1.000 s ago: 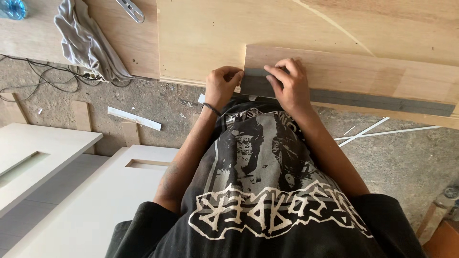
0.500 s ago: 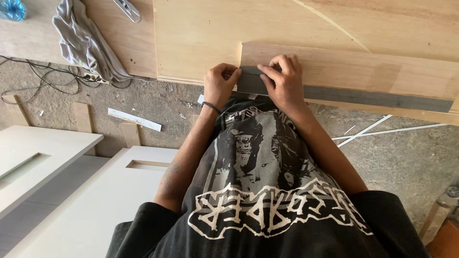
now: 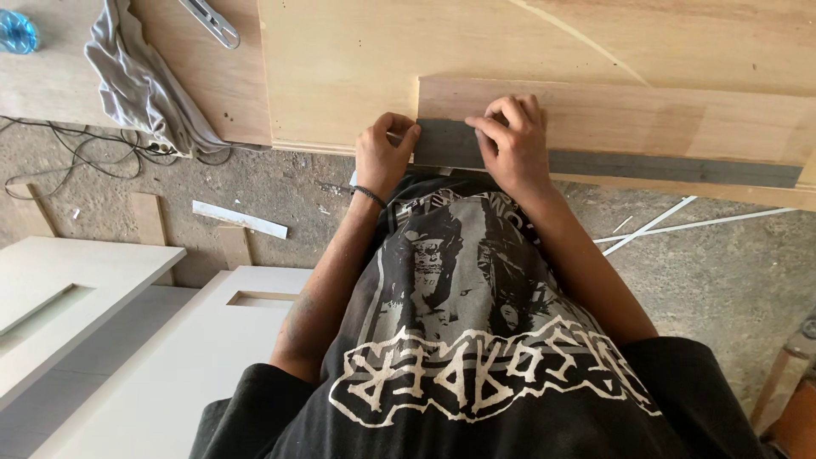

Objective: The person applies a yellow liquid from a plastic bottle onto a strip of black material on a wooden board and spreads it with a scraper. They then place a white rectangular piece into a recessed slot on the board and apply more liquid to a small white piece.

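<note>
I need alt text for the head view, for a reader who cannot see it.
Two bare hands, left hand and right hand, press a grey strip along a plywood board. A grey cloth lies to the left.

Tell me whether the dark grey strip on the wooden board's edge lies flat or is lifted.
Mostly flat: the dark grey strip runs straight along the pale wooden board. Its left end, between the left hand and right hand, cannot be judged.

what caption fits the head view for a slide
Both hands press a grey edge strip onto a plywood board: left hand at the strip's end, right hand flat on it.
</note>
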